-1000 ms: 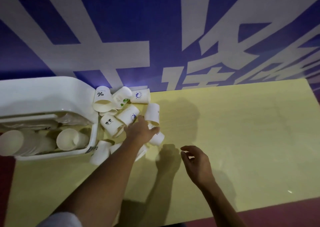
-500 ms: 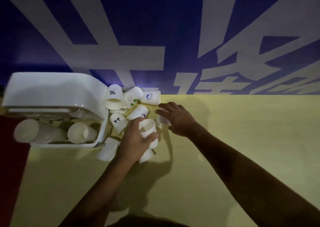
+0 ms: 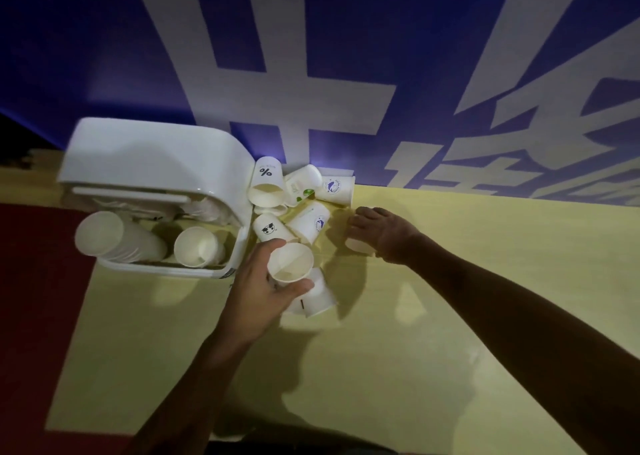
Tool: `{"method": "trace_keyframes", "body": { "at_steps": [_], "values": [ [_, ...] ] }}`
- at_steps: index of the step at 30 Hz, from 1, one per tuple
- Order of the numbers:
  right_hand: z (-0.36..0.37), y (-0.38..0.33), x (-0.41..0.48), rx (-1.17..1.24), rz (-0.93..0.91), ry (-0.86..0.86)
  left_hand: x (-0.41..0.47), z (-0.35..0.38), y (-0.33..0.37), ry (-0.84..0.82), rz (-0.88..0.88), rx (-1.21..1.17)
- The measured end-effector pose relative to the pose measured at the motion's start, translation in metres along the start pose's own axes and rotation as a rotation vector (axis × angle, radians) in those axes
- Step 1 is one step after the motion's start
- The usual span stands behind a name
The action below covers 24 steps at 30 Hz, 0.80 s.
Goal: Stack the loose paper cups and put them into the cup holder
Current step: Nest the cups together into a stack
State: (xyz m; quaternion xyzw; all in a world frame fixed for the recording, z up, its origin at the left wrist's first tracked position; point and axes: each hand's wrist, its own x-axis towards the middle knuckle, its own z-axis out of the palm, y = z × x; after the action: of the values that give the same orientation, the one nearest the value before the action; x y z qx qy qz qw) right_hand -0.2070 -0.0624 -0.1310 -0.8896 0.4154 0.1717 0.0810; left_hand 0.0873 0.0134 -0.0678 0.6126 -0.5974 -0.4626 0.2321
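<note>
— So, where is the left hand (image 3: pixel 263 291) seen?
— Just beside the holder (image 3: pixel 156 163), at its near right corner. A cup (image 3: pixel 290 264) is gripped near the rim, mouth up, between thumb and curled fingers.
— And the right hand (image 3: pixel 384 232)?
— It is laid over a second cup (image 3: pixel 358 245) on the table (image 3: pixel 450 281), fingers bent round it, at the right edge of the pile (image 3: pixel 308 220).
— What is seen in the holder?
— A stack (image 3: pixel 117 238) is lodged on its side, mouth toward the camera.
</note>
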Motion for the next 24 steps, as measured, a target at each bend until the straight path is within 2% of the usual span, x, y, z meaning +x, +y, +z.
{"method": "trace_keyframes", "body": {
  "at_steps": [2, 7, 10, 17, 24],
  "values": [
    [-0.007, -0.009, -0.006, 0.162, 0.144, -0.022, -0.003, -0.008, -0.001, 0.007, 0.009, -0.003],
    [-0.038, -0.077, -0.024, 0.885, 0.524, 0.506, -0.016, -0.045, -0.01, -0.016, 0.081, -0.039],
    [-0.075, -0.135, -0.021, 1.124, 0.623, 0.658, -0.024, -0.075, -0.02, -0.014, 0.103, -0.043],
    [-0.135, -0.246, 0.037, 1.329, 0.599, 0.818, -0.042, -0.153, -0.064, 0.019, 0.122, -0.025],
    [-0.143, -0.293, 0.117, 1.247, 0.608, 0.912, -0.054, -0.213, -0.104, 0.026, 0.111, -0.042]
  ]
}}
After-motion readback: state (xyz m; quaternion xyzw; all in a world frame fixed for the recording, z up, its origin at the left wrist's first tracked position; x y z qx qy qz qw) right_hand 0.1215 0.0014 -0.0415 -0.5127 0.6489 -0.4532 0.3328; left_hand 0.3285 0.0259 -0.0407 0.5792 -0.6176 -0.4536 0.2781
